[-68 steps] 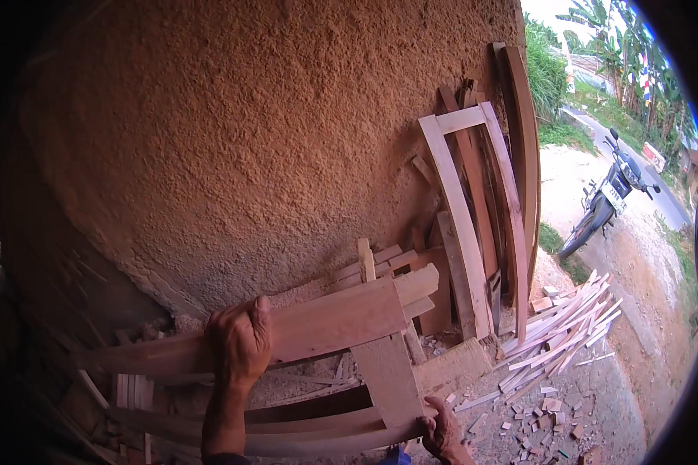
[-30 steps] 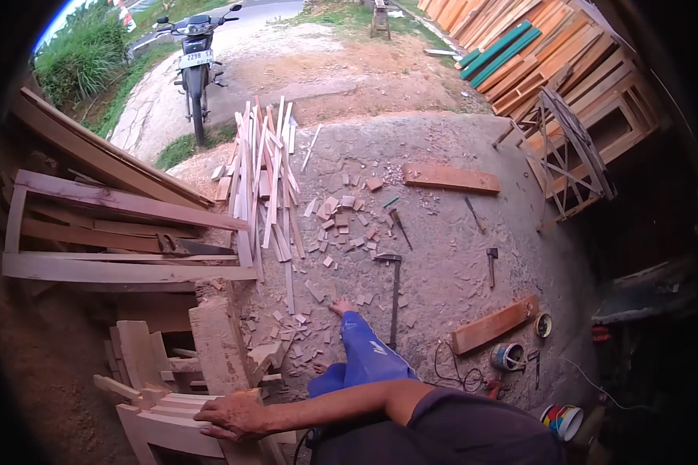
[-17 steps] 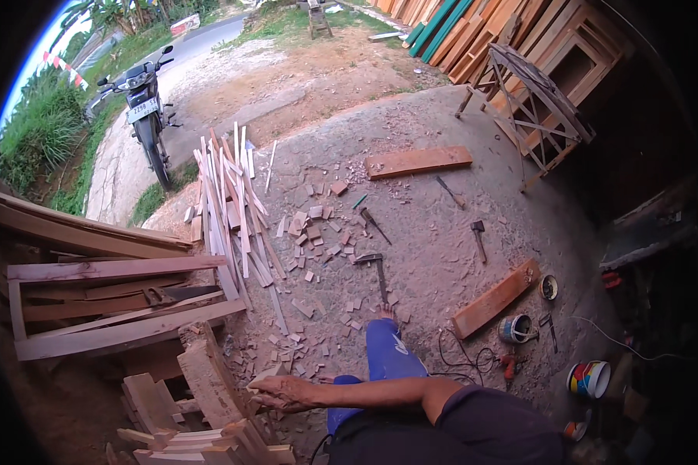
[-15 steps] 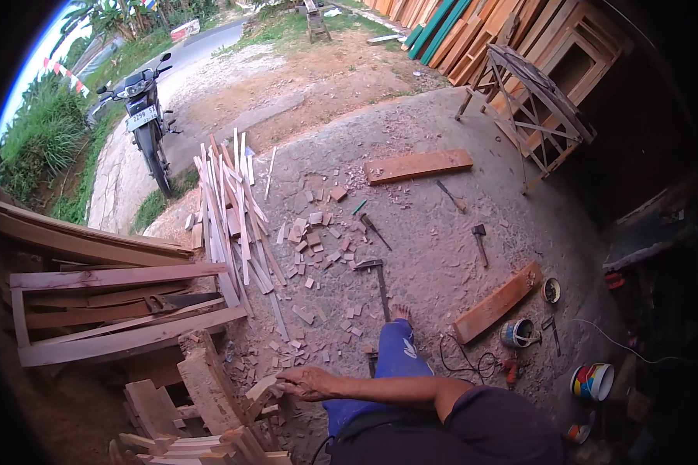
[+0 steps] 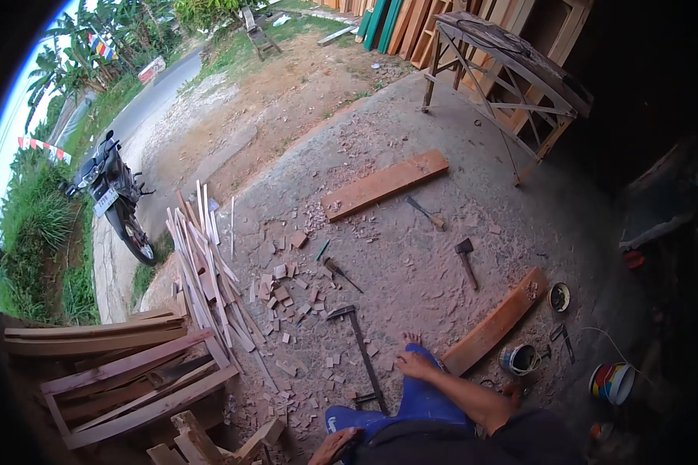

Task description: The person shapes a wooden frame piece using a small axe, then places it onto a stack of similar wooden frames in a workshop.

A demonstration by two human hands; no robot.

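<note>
My right hand (image 5: 416, 363) rests on the knee of my blue trousers (image 5: 434, 399), fingers laid over the cloth and holding nothing visible. Low in the view, my left hand (image 5: 335, 447) lies against my other thigh; its fingers are partly hidden, and a dark patch beside them is unclear. A long bar clamp (image 5: 368, 360) lies on the floor just beyond my legs. Close to my right hand is a thick reddish-brown timber beam (image 5: 496, 322). Left of my left hand, a pale wood block (image 5: 262, 439) sits among rough offcuts.
Small wood blocks (image 5: 281, 294) and thin strips (image 5: 202, 263) litter the floor on the left, beside a wooden frame (image 5: 143, 407). A hatchet (image 5: 467, 262), a chisel (image 5: 425, 213) and another beam (image 5: 385, 184) lie farther off. Paint cans (image 5: 520, 358) stand right; a motorcycle (image 5: 112, 194) stands outside.
My right hand has left the pale wood offcuts at lower left and moved right onto my knee. My left hand has come into view. The head view has turned, shifting the scene.
</note>
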